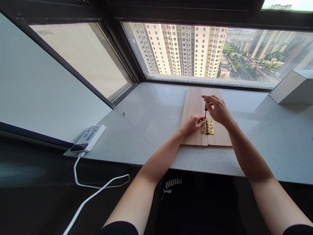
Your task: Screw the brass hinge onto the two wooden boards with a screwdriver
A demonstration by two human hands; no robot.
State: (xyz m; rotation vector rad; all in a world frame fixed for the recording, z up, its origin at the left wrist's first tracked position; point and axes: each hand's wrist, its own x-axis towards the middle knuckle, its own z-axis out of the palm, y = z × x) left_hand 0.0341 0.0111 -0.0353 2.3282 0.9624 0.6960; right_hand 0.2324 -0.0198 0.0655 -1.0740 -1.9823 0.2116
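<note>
My right hand is closed around the handle of a screwdriver, held upright with its tip down at the upper left of a brass hinge. The hinge lies opened flat across the seam between two light wooden boards. Several small screws or holes show on its leaves, too small to tell apart. My left hand rests on the left board, its fingertips pinched together by the screwdriver tip and the hinge's edge. What those fingers hold, if anything, is hidden.
The boards lie on a speckled white windowsill below a dark-framed window. A white power strip with a white cable sits at the left edge. A small dark piece lies on the sill. A white box stands at the right.
</note>
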